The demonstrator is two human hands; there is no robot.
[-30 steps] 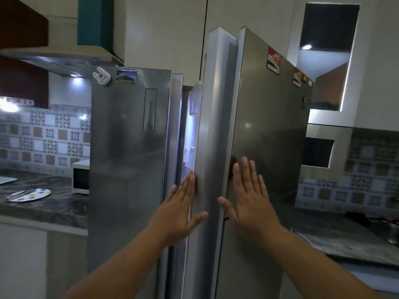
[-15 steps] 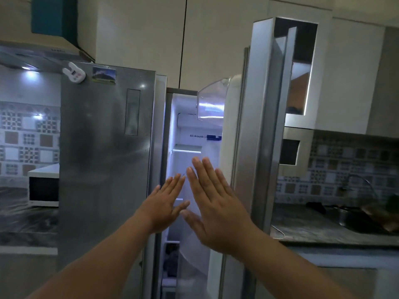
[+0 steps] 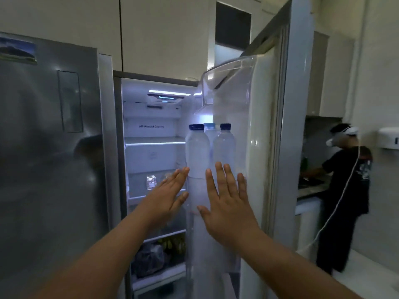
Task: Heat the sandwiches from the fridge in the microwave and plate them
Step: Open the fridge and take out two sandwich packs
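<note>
While held up side by side at the open fridge, grip nothing at all. Nearest in: left hand [image 3: 166, 195], palm forward, fingers [image 3: 180, 175] straight and pressed close together, tips up against the flank of the nearest bottle. Beside it, right hand [image 3: 226, 203], fingers [image 3: 220, 178] straight and spread, thumb out, laid over or just in front of the door bin; cannot tell whether touching.

Just behind the fingertips: three water bottles [image 3: 197, 152], blue caps, upright in the bin of the swung-open right door [image 3: 265, 147].

Past the left hand, deeper in, on the lit middle shelf [image 3: 138, 199]: a small clear-wrapped packet [image 3: 151, 181], likely one of the sandwiches, taller than wide, long axis upright. Hint of a second just right of it, half hidden behind the left hand. Sits left of the left fingertips and further back, well left of the right hand. Puts the left hand nearer by a clear margin. Calls for a straight reach forward over the shelf lip, by the look of it, with the bottles standing in the right hand's way.

Lower down: bananas [image 3: 172, 242] and a dark bag [image 3: 149, 260] on the shelves beneath. Far left, shut steel door [image 3: 49, 169]. Far right, beyond the open door, another person [image 3: 345, 190] at the table.
</note>
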